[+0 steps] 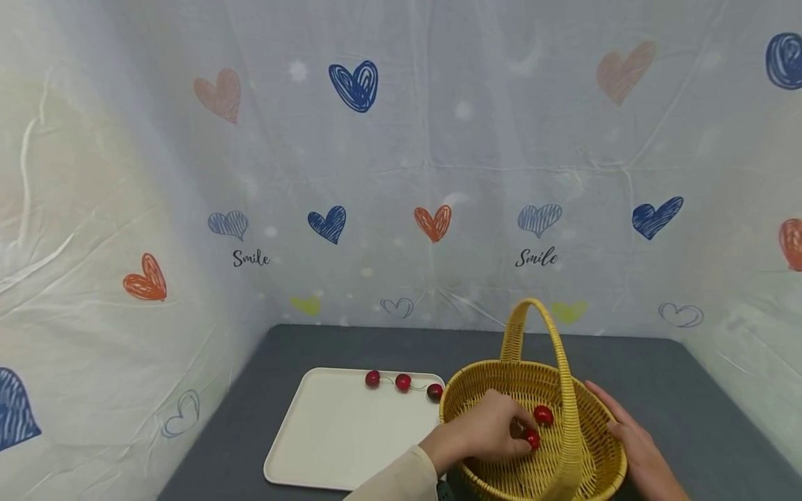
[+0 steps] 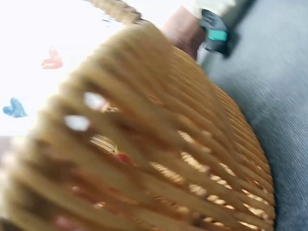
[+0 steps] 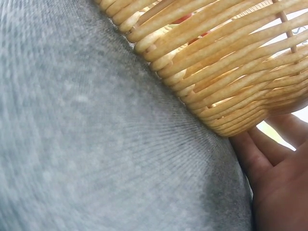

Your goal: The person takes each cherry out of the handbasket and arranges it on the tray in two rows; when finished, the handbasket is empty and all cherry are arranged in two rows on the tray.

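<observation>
Item: one basket [image 1: 482, 383], yellow, woven, at five o'clock in the head view; its handle [image 1: 571, 431] arches over it. Two cherries seen inside. The first cherry [image 1: 532, 439], near the middle, is pinched between thumb and fingers of my left hand [image 1: 491, 424], which reaches in from nine o'clock. The second cherry [image 1: 543, 415] lies loose just beside it, at one o'clock.

Item: my right hand [image 1: 642, 445], at the basket's three o'clock; fingers apart, laid fairly straight against the outside.

Item: one tray [image 1: 338, 438], off-white, at the basket's nine o'clock. A row of three cherries [image 1: 403, 382] sits along its far edge, from twelve round to two o'clock.

Standing, by my judgement: part-way. Three on the tray, two in the basket; whether I am lifting the pinched one or setting it down, I cannot tell. If fruit goes trayward, two remain; if basketward, three.

Obscured: the basket's floor beneath my left hand; its near edge, cropped at six o'clock; the tray's four o'clock corner. The left wrist view is blurred weave; red glimpses through the gaps in both wrist views cannot be counted.
</observation>
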The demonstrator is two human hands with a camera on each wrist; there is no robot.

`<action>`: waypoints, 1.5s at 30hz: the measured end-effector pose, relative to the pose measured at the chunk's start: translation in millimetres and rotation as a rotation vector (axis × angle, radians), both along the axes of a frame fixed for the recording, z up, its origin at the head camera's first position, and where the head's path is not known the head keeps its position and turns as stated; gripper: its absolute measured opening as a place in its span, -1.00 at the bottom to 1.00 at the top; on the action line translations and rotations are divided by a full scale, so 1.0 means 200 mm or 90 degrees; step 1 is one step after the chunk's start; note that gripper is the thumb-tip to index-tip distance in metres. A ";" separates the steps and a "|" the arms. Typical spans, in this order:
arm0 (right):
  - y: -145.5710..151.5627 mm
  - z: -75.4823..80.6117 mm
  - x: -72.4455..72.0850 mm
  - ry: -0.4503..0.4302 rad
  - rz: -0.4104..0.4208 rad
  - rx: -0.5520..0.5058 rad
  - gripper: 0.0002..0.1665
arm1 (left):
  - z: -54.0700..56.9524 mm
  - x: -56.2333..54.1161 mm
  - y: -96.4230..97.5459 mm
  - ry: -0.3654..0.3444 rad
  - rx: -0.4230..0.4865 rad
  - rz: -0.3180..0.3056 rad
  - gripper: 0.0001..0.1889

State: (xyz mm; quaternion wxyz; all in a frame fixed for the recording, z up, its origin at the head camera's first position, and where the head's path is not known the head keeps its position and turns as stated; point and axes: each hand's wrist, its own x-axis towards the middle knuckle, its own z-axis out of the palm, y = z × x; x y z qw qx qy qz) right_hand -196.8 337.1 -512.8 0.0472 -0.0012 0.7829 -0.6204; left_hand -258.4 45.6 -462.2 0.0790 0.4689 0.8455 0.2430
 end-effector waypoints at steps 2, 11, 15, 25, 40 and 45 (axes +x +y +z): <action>0.00 0.00 0.00 0.002 0.002 0.008 -0.23 | 0.01 0.01 -0.01 -0.076 0.067 0.035 -0.73; -0.01 0.04 -0.02 -0.051 -0.007 0.007 -0.18 | 0.08 0.03 -0.11 -0.296 0.339 0.047 -0.65; -0.01 0.05 -0.02 -0.055 -0.007 0.006 -0.18 | 0.11 0.04 -0.21 -0.337 0.389 0.010 -0.64; 0.00 0.01 0.01 -0.028 0.005 -0.013 -0.28 | 0.19 0.08 -0.55 -0.338 0.388 0.046 -0.63; -0.01 0.01 0.00 -0.050 0.004 -0.040 -0.24 | 0.23 0.08 -1.28 -0.199 0.364 0.247 -0.61; 0.00 0.00 0.00 -0.031 0.008 -0.022 -0.26 | 0.20 0.06 -1.44 -0.170 0.363 0.280 -0.59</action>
